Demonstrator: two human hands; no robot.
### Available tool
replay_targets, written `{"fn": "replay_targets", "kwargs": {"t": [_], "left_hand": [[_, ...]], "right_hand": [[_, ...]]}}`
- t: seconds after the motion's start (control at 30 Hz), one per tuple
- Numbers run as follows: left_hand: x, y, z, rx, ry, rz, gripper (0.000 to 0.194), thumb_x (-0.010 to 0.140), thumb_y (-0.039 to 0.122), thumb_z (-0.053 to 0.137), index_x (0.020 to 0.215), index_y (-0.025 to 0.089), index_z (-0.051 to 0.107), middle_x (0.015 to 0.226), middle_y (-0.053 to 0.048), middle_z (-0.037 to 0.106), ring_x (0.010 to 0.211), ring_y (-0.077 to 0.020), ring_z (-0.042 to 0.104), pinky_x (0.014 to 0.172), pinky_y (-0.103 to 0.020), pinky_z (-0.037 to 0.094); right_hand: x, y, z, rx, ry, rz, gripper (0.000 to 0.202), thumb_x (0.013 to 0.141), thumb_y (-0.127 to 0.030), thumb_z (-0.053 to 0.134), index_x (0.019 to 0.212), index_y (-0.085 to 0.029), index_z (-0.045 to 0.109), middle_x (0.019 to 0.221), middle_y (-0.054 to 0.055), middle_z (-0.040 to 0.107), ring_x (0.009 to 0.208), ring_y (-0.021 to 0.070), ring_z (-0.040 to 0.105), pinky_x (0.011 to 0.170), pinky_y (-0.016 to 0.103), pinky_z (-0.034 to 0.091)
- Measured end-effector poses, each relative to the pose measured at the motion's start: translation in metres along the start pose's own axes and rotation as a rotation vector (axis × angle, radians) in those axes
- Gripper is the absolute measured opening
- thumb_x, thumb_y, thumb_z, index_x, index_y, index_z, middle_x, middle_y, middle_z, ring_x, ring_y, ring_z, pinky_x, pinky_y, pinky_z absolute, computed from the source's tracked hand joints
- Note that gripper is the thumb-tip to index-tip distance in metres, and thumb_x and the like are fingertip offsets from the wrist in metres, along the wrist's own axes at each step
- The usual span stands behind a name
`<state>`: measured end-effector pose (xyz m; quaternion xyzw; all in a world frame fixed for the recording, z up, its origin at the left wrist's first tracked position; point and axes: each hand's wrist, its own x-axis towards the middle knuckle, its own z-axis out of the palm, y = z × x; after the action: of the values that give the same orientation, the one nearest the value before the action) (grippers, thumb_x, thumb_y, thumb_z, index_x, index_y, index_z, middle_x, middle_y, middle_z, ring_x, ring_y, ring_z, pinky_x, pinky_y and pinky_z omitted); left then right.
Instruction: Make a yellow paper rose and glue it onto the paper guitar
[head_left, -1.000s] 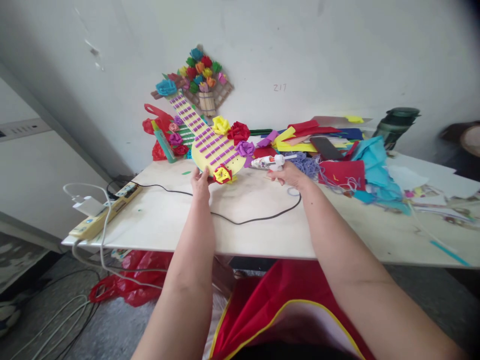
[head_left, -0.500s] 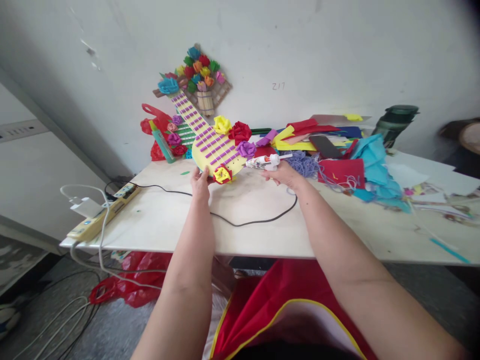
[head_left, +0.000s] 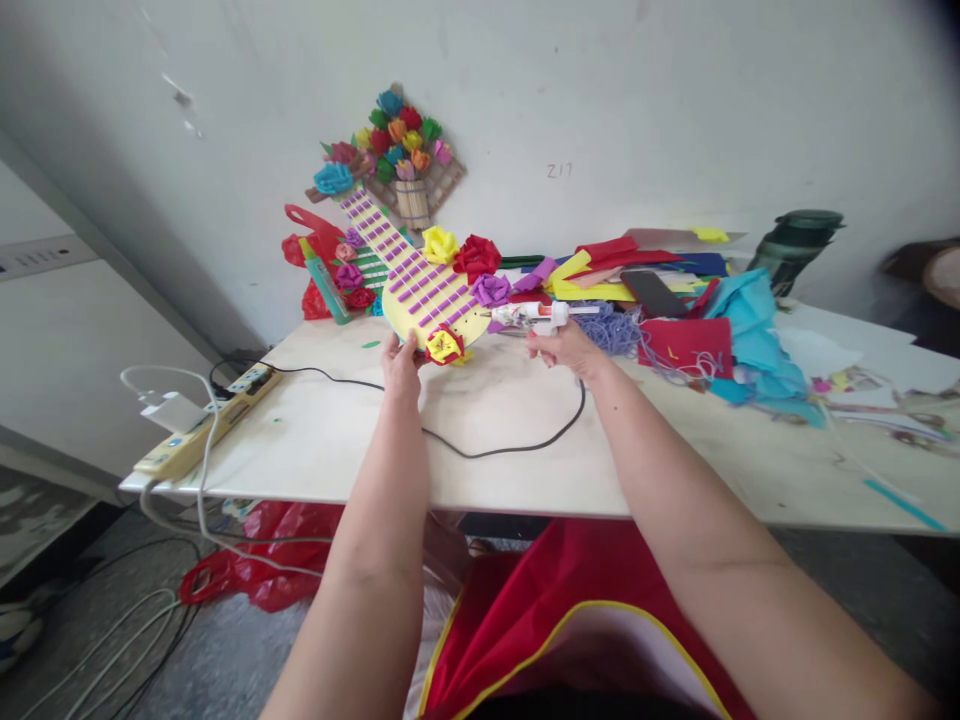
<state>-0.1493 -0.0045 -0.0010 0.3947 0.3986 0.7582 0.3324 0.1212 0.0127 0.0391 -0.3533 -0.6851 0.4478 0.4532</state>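
Note:
A yellow guitar-shaped craft (head_left: 427, 285) with purple strips and pale strings leans up from the table, tilted to the left. My left hand (head_left: 402, 362) grips its lower edge, thumb on the front, beside a yellow and red flower (head_left: 444, 346). My right hand (head_left: 566, 347) is wrapped round a white glue gun (head_left: 536, 315), whose tip points left at the craft's lower right edge; whether it touches is too small to tell. Yellow (head_left: 440, 245), red (head_left: 477, 257) and purple (head_left: 491, 290) flowers line the craft's right side, and a blue one (head_left: 333, 179) sits at its top.
A black cord (head_left: 510, 449) loops across the table (head_left: 525, 485). At left lies a power strip (head_left: 180, 450). Coloured sheets, blue yarn (head_left: 604, 328), a phone (head_left: 650, 294), blue crepe paper (head_left: 757, 340) and a dark green bottle (head_left: 795, 245) stand along the back right.
The glue gun and my right hand have shifted slightly to the right, and the gun now lies more level. The craft has tipped a little to the left; my left hand stays on it.

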Motion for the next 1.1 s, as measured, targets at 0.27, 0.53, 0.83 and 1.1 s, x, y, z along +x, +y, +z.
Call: {"fn": "replay_targets", "kwargs": {"t": [0.27,0.53,0.83,1.1], "left_hand": [[0.002,0.000,-0.001,-0.134,0.084,-0.021,0.051,0.058,0.043,0.079,0.099,0.019,0.062,0.078,-0.001,0.068,0.055,-0.0096,0.059,0.052,-0.021,0.048],[0.009,-0.003,-0.009,-0.245,0.177,-0.005,0.044,0.058,0.038,0.082,0.092,0.018,0.062,0.071,0.000,0.067,0.052,-0.0081,0.057,0.053,-0.021,0.050],[0.003,0.000,-0.005,-0.216,0.105,0.016,0.051,0.060,0.040,0.082,0.103,0.019,0.064,0.077,-0.001,0.069,0.055,-0.0096,0.060,0.053,-0.021,0.051],[0.000,0.003,0.004,-0.191,0.048,0.012,0.049,0.059,0.039,0.082,0.101,0.020,0.065,0.078,-0.001,0.070,0.054,-0.0094,0.059,0.051,-0.020,0.050]], "right_hand": [[0.000,0.001,-0.003,-0.036,0.014,-0.042,0.025,0.067,-0.036,0.069,0.081,-0.016,0.062,0.055,-0.003,0.056,0.044,0.0090,0.045,0.043,0.023,0.035],[0.004,0.009,-0.005,-0.979,-0.086,-0.046,0.042,0.072,-0.038,0.065,0.110,-0.020,0.067,0.102,0.008,0.072,0.093,0.0261,0.065,0.075,0.031,0.046],[0.002,0.008,0.015,-1.208,-0.417,0.027,0.045,0.076,-0.032,0.056,0.120,-0.023,0.062,0.117,0.012,0.067,0.102,0.0288,0.063,0.078,0.035,0.046],[0.002,0.003,0.019,-1.157,-0.003,-0.132,0.035,0.086,-0.038,0.050,0.105,-0.019,0.073,0.107,0.011,0.071,0.104,0.0262,0.062,0.086,0.034,0.042]]}}
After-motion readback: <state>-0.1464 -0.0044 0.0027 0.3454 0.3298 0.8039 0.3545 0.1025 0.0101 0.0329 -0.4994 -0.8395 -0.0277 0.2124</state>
